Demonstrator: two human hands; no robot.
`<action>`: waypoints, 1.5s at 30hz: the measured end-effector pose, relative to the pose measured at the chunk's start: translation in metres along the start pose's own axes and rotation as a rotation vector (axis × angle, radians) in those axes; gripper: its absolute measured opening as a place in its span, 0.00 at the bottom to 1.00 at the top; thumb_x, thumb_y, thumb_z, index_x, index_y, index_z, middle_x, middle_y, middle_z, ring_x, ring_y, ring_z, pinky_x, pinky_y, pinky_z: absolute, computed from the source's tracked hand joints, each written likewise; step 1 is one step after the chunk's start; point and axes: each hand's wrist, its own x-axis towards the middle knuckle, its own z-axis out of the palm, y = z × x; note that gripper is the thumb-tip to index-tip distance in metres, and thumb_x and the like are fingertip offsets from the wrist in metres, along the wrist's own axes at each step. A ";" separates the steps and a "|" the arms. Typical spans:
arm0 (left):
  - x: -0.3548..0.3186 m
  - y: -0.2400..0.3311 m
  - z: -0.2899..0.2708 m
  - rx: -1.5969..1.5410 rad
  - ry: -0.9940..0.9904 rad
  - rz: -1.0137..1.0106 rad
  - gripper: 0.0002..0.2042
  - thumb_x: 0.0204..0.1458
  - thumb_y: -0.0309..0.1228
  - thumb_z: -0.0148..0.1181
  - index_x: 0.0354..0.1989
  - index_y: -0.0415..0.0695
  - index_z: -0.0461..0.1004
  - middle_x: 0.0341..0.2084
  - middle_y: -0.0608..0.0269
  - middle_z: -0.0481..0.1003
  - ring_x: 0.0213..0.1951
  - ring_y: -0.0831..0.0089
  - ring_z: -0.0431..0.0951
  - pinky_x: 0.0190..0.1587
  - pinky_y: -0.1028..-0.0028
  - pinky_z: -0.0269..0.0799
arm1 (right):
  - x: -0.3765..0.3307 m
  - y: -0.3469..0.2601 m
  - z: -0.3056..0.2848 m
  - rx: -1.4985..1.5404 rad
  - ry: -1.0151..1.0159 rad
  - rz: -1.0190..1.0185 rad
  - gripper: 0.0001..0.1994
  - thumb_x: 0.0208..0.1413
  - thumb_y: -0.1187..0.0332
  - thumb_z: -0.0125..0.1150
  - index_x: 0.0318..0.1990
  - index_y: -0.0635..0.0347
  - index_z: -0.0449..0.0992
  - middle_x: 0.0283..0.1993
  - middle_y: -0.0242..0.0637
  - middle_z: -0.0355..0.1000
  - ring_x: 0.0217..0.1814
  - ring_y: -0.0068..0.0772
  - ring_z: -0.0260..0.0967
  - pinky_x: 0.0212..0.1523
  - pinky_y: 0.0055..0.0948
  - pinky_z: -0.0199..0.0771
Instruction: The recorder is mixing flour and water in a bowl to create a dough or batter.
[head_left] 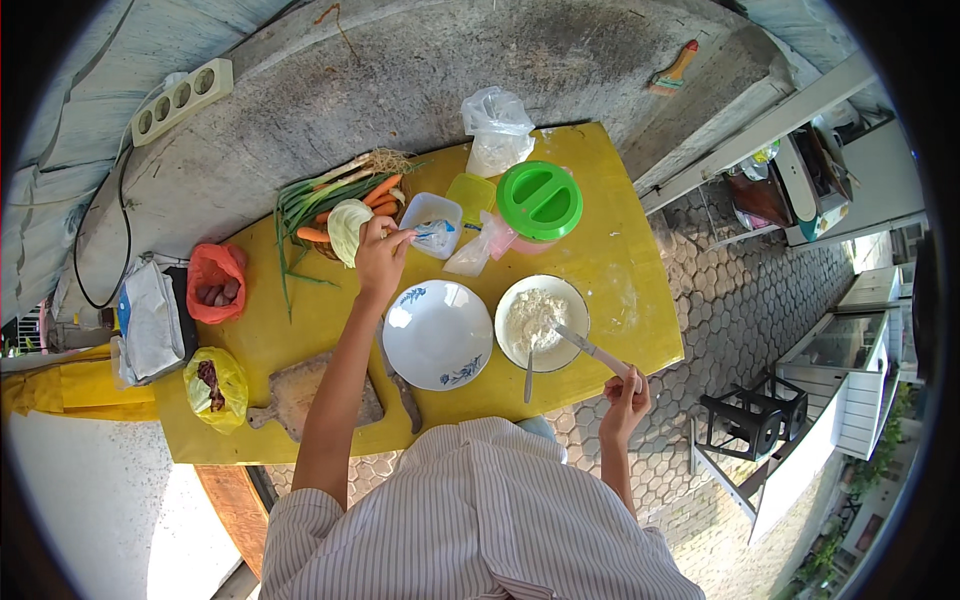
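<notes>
My left hand (380,258) is raised over the table, fingers pinched together beside a clear plastic tub (433,212) with a blue-and-white packet (436,234) inside. Whether anything small is between the fingertips I cannot make out. With my right hand (626,400) I grip a long pale-grey flat utensil (592,350). Its far end reaches over a white bowl (552,364) of white flour (535,315). A metal spoon (528,380) leans out over the bowl's near rim. Left of it sits a wide white plate (437,330) with blue flowers.
Behind are a cabbage (347,228), carrots (384,190), green onions (305,205), a green-lidded jar (540,200) and a bag of white powder (498,135). At left are a red bag (216,283), a yellow bag (216,390), a chopping board (300,395) and a knife (400,390).
</notes>
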 end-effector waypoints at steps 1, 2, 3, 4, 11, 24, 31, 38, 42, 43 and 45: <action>0.000 0.000 0.001 -0.001 -0.009 -0.004 0.04 0.42 0.30 0.64 0.29 0.52 0.80 0.30 0.69 0.65 0.38 0.68 0.67 0.37 0.69 0.67 | -0.002 0.000 -0.002 0.001 -0.003 -0.019 0.13 0.61 0.62 0.49 0.37 0.66 0.71 0.19 0.29 0.66 0.20 0.15 0.57 0.21 0.16 0.56; -0.001 -0.001 0.001 -0.003 -0.013 0.004 0.04 0.42 0.30 0.64 0.29 0.52 0.80 0.30 0.69 0.65 0.38 0.68 0.67 0.37 0.69 0.67 | -0.003 0.001 -0.003 0.005 0.005 -0.018 0.13 0.61 0.62 0.49 0.37 0.66 0.71 0.19 0.29 0.66 0.20 0.15 0.57 0.21 0.16 0.56; -0.001 -0.002 0.001 0.005 -0.006 0.005 0.04 0.42 0.30 0.64 0.29 0.52 0.80 0.30 0.69 0.65 0.38 0.68 0.67 0.37 0.69 0.67 | -0.004 0.001 -0.002 -0.005 0.001 -0.042 0.13 0.61 0.63 0.49 0.38 0.66 0.71 0.20 0.29 0.66 0.20 0.15 0.57 0.21 0.16 0.56; -0.001 -0.003 0.001 0.014 0.003 0.004 0.04 0.42 0.30 0.64 0.29 0.52 0.80 0.30 0.69 0.65 0.38 0.68 0.67 0.37 0.69 0.67 | -0.005 0.000 -0.002 -0.015 -0.005 -0.067 0.13 0.61 0.63 0.49 0.40 0.67 0.71 0.20 0.29 0.67 0.20 0.14 0.57 0.22 0.16 0.56; -0.004 -0.003 0.000 0.019 -0.009 0.008 0.05 0.43 0.31 0.64 0.29 0.53 0.80 0.31 0.70 0.65 0.39 0.68 0.67 0.37 0.69 0.67 | -0.018 -0.011 -0.008 -0.028 -0.088 -0.151 0.12 0.60 0.67 0.52 0.43 0.68 0.71 0.24 0.30 0.68 0.23 0.15 0.60 0.24 0.16 0.58; -0.002 -0.005 -0.001 -0.009 0.006 -0.004 0.05 0.42 0.30 0.64 0.29 0.51 0.80 0.30 0.69 0.65 0.38 0.68 0.66 0.38 0.69 0.66 | -0.012 -0.025 0.047 0.042 -0.195 -0.093 0.11 0.60 0.68 0.50 0.43 0.69 0.71 0.24 0.31 0.68 0.24 0.16 0.62 0.25 0.17 0.61; -0.001 -0.005 0.001 -0.039 0.004 -0.025 0.05 0.41 0.30 0.65 0.29 0.51 0.80 0.31 0.69 0.65 0.38 0.67 0.67 0.38 0.69 0.66 | 0.000 -0.035 0.143 0.033 -0.299 -0.247 0.13 0.60 0.65 0.51 0.42 0.68 0.71 0.20 0.30 0.67 0.21 0.15 0.60 0.22 0.16 0.60; -0.003 -0.006 -0.001 -0.042 0.028 -0.016 0.04 0.40 0.29 0.65 0.27 0.51 0.80 0.31 0.69 0.65 0.38 0.68 0.67 0.37 0.69 0.68 | 0.014 -0.043 0.197 -0.174 -0.336 -0.421 0.10 0.58 0.69 0.53 0.39 0.69 0.72 0.21 0.36 0.71 0.19 0.18 0.64 0.19 0.19 0.64; -0.002 -0.006 -0.001 -0.094 0.004 -0.054 0.06 0.41 0.27 0.64 0.29 0.52 0.81 0.31 0.69 0.65 0.39 0.68 0.67 0.39 0.70 0.67 | 0.024 -0.038 0.220 -0.210 -0.357 -0.463 0.09 0.57 0.70 0.54 0.39 0.68 0.72 0.21 0.39 0.71 0.17 0.20 0.65 0.19 0.22 0.65; -0.002 -0.005 -0.001 -0.098 0.003 -0.056 0.06 0.41 0.26 0.64 0.29 0.51 0.81 0.31 0.69 0.65 0.39 0.68 0.68 0.38 0.70 0.67 | 0.027 -0.036 0.227 -0.255 -0.356 -0.534 0.08 0.57 0.71 0.54 0.37 0.70 0.72 0.19 0.36 0.70 0.18 0.18 0.64 0.19 0.19 0.64; 0.000 -0.004 -0.001 -0.099 0.007 -0.057 0.06 0.41 0.26 0.64 0.28 0.51 0.81 0.31 0.69 0.65 0.39 0.68 0.68 0.38 0.70 0.67 | 0.034 -0.033 0.238 -0.302 -0.357 -0.603 0.08 0.57 0.71 0.54 0.35 0.71 0.72 0.18 0.33 0.68 0.18 0.15 0.64 0.18 0.17 0.63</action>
